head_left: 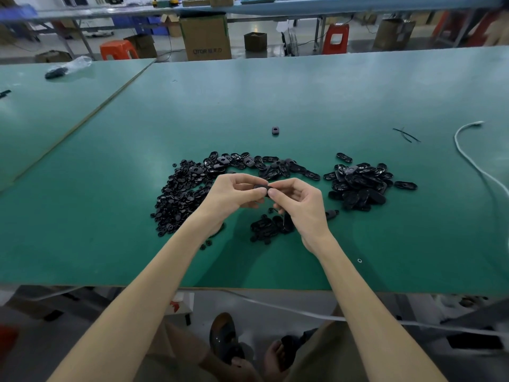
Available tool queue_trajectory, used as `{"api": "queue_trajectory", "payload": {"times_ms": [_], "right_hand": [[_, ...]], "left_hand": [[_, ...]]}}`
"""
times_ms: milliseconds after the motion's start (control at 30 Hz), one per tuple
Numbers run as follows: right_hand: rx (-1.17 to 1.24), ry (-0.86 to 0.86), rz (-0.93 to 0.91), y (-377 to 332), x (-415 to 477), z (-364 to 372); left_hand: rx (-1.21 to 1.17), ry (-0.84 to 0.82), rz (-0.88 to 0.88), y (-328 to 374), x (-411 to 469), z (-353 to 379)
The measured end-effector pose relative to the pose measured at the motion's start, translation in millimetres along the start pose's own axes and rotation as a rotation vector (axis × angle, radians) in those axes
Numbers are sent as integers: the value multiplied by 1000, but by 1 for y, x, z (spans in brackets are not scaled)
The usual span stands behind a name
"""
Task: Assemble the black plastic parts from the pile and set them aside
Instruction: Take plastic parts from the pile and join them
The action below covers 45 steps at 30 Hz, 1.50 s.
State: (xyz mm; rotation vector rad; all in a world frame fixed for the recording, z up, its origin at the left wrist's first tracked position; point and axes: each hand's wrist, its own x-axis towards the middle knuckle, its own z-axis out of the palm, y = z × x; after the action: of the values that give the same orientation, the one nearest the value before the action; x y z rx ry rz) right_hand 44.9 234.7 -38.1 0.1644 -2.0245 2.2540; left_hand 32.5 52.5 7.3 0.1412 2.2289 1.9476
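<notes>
— Head view: we pinch 1 black part (260, 187) between both thumbs and forefingers, left hand (231, 194) and right hand (301, 204), beside the pile (179, 194).
— It looks light, stiff, probably slick; we should grip its edges.

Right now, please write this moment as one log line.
step: assembling | left hand: pinches black part | right hand: pinches it too | place: above green table
</notes>
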Motion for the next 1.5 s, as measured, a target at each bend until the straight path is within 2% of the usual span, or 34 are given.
{"api": "queue_trajectory", "payload": {"times_ms": [200, 400, 667, 1333, 1500], "right_hand": [[-13, -5, -16, 0, -1, 0], [-13, 10, -14, 2, 1, 0], [5, 5, -21, 1, 1, -1], [11, -32, -5, -1, 0, 0], [8, -47, -5, -2, -1, 1]], "left_hand": [[12, -96, -27, 1, 1, -5], [-255, -121, -140, -6, 0, -5], [-395, -92, -184, -12, 0, 1], [-287, -125, -170, -7, -2, -4], [-307, -47, -164, -10, -1, -4]]}}
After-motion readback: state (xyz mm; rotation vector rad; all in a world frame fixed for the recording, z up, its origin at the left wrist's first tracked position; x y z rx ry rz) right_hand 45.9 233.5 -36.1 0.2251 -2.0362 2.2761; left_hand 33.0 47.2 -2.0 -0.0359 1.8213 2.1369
